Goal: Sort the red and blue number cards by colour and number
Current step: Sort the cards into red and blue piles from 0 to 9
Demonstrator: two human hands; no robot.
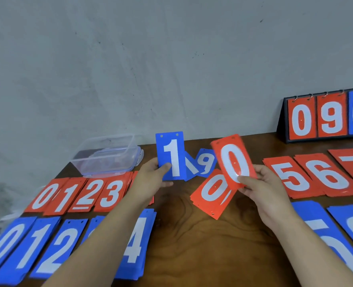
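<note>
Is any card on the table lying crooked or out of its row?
Yes. A few red 0 cards lie tilted in the central gap, outside any row; a blue 9 card lies loose behind them, also unsorted.

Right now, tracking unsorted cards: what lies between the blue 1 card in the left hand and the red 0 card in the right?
Head view: a blue 9 card and another partly hidden blue card.

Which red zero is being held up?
The red 0 card pinched by the right hand, raised above the table. Others lie flat or hang on the scoreboard.
</note>
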